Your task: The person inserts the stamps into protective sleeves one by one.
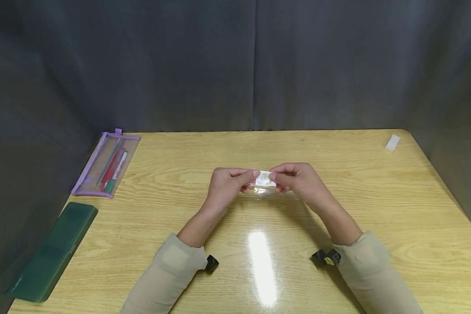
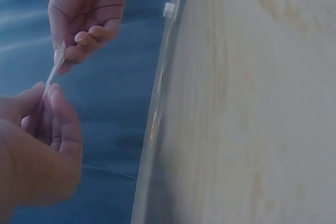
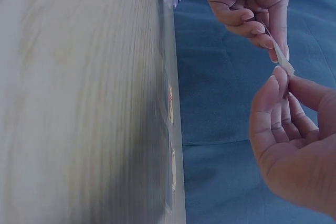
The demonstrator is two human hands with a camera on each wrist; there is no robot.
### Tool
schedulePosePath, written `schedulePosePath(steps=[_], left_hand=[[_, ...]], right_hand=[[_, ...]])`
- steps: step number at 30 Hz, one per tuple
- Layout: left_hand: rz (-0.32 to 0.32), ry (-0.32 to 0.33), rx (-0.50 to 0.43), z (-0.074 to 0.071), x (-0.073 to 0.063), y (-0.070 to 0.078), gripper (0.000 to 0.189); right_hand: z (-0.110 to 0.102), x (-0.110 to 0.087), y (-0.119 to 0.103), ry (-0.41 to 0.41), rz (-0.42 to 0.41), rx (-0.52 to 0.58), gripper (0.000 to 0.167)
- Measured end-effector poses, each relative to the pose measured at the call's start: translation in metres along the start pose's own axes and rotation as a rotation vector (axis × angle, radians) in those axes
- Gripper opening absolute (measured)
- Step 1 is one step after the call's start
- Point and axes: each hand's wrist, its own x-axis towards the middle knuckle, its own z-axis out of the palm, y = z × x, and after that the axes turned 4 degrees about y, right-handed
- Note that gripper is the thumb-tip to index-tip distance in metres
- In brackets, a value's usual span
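Observation:
A small, thin, flat white packet with a shiny, clear-looking surface is stretched between the two hands above the middle of the table. My left hand pinches its left end between thumb and fingers, and my right hand pinches the right end the same way. Edge-on, the packet looks like a narrow pale strip in the left wrist view. From the right wrist, the packet also appears thin, running between both sets of fingertips. Any print on it is too blurred to read.
A clear zip pouch with purple edging holds several pens at the table's left. Nearer, a dark green case lies along the left edge. A small white block rests at the far right corner. Dark curtains hang behind the wooden table.

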Motion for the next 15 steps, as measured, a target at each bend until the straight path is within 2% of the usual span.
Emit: schedulePosePath(steps=[7, 15], left_hand=[[0.004, 0.047, -0.043, 0.0001, 0.0002, 0.0012, 0.023], [-0.031, 0.019, -0.072, -0.0004, 0.0011, 0.001, 0.025]], right_hand=[[-0.0035, -0.0004, -0.0014, -0.008, 0.005, 0.037, 0.029], [-0.0001, -0.0001, -0.0012, 0.001, -0.004, 0.074, 0.027]])
